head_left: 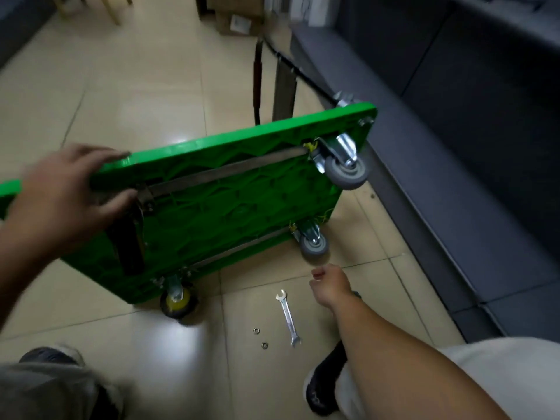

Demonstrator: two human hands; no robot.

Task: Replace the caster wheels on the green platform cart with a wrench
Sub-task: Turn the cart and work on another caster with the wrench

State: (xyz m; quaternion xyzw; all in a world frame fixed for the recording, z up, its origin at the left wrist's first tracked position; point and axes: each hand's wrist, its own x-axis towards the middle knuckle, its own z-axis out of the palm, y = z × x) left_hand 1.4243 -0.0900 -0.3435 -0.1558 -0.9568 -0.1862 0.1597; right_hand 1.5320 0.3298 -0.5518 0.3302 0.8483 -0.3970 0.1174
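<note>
1. Head view. On my left hand (69, 192) the fingers (112, 156) lie over the top edge of the green platform cart (227, 207) with the thumb underneath, holding it tipped on its side.
2. My right hand (330, 284) is loosely curled, seemingly empty, just beside the wrench (288, 316) on the floor.
3. I judge the cart steadied and the tool not yet taken. Next I need to grasp the wrench and seat it on the nuts of a grey caster (347, 172).
4. Two washers (257, 330) lie near the wrench on the glossy beige tile floor (121, 86). A grey sofa (454, 147) stands to the right.
</note>
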